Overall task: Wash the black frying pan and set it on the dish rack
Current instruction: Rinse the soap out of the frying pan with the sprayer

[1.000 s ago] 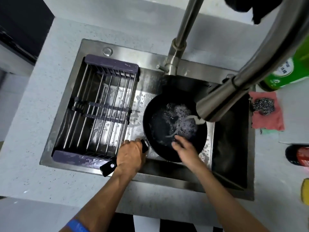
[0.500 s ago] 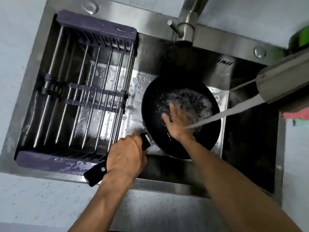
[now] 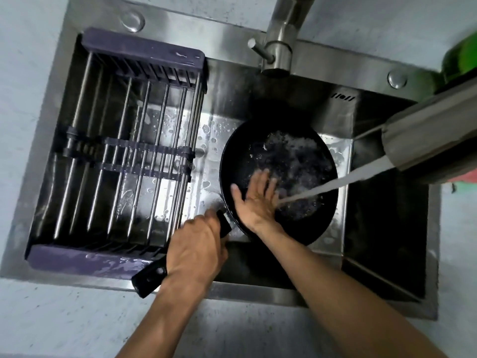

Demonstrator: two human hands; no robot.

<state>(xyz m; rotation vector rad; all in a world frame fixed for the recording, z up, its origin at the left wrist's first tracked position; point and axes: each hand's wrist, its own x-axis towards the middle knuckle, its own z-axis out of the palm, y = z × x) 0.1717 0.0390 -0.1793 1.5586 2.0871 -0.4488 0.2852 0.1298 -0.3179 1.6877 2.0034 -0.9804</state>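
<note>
Down in the steel sink (image 3: 232, 60), the black frying pan (image 3: 278, 182) sits right of the dish rack (image 3: 134, 151), its handle (image 3: 152, 276) pointing toward the near rim. The left hand (image 3: 196, 251) is clenched around that handle, with the pan's bowl just beyond and to the right of its knuckles. The right hand (image 3: 255, 200) lies flat inside the pan, fingers straight and spread against the wet, foamy bottom. Water (image 3: 343, 180) from the faucet spout (image 3: 433, 140) streams in from the right and lands in the pan beside the right hand.
</note>
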